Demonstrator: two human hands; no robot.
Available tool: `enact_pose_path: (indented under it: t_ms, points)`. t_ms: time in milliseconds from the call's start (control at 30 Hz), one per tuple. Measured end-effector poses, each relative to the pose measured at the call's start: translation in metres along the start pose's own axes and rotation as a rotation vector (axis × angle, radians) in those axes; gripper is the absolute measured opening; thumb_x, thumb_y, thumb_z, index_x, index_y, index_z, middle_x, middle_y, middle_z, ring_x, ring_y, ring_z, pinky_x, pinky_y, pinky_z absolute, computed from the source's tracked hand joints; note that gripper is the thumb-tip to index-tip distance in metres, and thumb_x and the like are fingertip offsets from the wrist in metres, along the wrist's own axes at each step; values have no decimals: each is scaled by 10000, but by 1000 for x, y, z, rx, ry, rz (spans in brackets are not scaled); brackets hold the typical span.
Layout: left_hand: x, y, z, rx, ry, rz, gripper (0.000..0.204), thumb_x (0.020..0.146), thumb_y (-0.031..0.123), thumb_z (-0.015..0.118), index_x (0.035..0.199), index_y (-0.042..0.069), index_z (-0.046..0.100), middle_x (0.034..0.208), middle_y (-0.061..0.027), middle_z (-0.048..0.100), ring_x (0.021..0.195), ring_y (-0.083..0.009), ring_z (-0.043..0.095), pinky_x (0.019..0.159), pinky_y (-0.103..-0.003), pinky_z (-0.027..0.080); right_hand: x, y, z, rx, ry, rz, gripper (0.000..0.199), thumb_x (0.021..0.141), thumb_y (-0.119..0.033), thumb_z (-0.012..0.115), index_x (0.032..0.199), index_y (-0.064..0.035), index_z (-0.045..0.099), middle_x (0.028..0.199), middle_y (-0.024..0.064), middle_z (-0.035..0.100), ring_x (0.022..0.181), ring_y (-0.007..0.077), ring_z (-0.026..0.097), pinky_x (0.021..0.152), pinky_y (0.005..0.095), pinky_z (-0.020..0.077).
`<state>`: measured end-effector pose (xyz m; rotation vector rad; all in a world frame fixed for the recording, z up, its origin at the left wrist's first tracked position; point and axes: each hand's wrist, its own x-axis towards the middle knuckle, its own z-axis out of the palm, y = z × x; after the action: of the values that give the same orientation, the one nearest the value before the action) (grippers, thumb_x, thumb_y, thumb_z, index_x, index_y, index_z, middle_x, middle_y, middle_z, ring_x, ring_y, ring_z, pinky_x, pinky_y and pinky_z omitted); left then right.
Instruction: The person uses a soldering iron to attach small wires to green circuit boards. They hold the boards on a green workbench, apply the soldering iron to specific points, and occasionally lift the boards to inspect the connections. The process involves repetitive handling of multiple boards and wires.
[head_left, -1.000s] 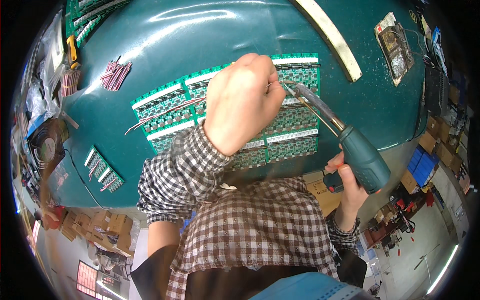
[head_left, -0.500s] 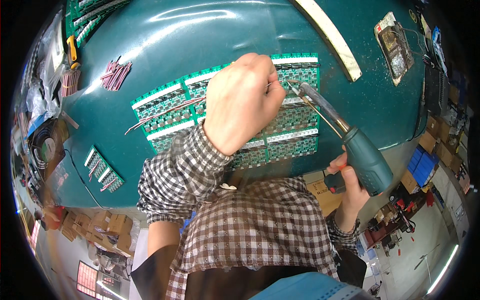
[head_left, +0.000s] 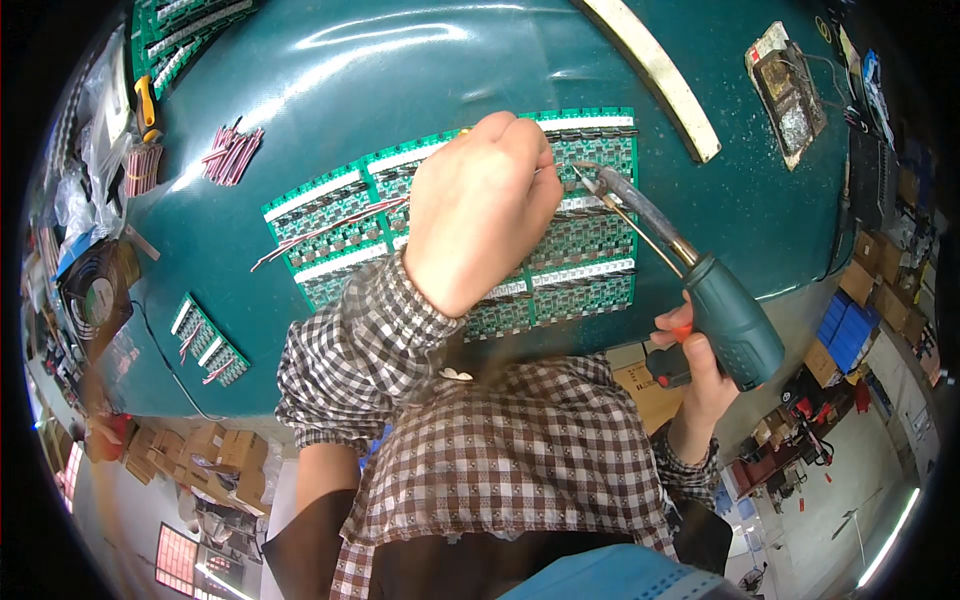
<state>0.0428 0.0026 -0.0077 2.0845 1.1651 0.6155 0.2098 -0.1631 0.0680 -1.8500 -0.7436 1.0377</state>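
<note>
My left hand (head_left: 483, 215) is closed in a pinch over the green circuit boards (head_left: 590, 275), which lie joined in a panel. Red, white and black wires (head_left: 335, 228) run out leftward from beneath this hand, and a thin end shows by its fingertips. My right hand (head_left: 705, 375) grips a dark green soldering gun (head_left: 735, 325), with a finger near its red trigger. The gun's tip (head_left: 582, 172) reaches the boards just right of my left fingertips. Whether it touches a board or a wire, I cannot tell.
A cut wire bundle (head_left: 232, 153) lies on the green mat (head_left: 370, 80), beside another tied bundle (head_left: 143, 168). A small board strip (head_left: 208, 340) sits at left. A pale curved bar (head_left: 660, 75) and a grimy soldering tray (head_left: 788, 95) lie at right.
My left hand has shifted slightly left, and its fingertips are a little farther from the soldering tip. The soldering gun and my right hand have hardly moved.
</note>
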Motion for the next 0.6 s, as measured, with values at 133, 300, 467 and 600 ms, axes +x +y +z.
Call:
enact_pose_path:
  t_ms: [133, 300, 467, 600]
  points:
    - [-1, 1, 0, 46, -3, -7, 96, 680, 26, 636, 717, 49, 550, 667, -65, 539, 558, -220, 542, 522, -313, 439, 0, 0, 1, 1, 6, -4, 475, 817, -254, 631, 1078, 130, 527, 790, 145, 601, 687, 226, 615, 585, 311, 545]
    - [-1, 2, 1, 30, -1, -25, 100, 679, 29, 639, 718, 50, 550, 665, -59, 540, 551, -210, 540, 517, -311, 436, 0, 1, 0, 2, 8, 2, 473, 816, -244, 631, 1081, 132, 520, 760, 131, 590, 656, 210, 600, 582, 308, 534]
    - [-1, 3, 0, 22, 11, -21, 107, 677, 27, 643, 715, 47, 545, 663, -58, 540, 548, -205, 539, 508, -310, 432, 0, 3, 0, 4, 2, 1, 470, 810, -227, 634, 1081, 137, 510, 742, 127, 588, 634, 206, 593, 594, 308, 516]
    - [-1, 3, 1, 12, 30, -10, 114, 674, 24, 645, 710, 46, 539, 658, -58, 537, 548, -203, 539, 504, -309, 430, 0, 3, -3, 168, -34, 25, 182, 763, 41, 631, 940, 65, 597, 832, 132, 618, 744, 202, 620, 679, 332, 552]
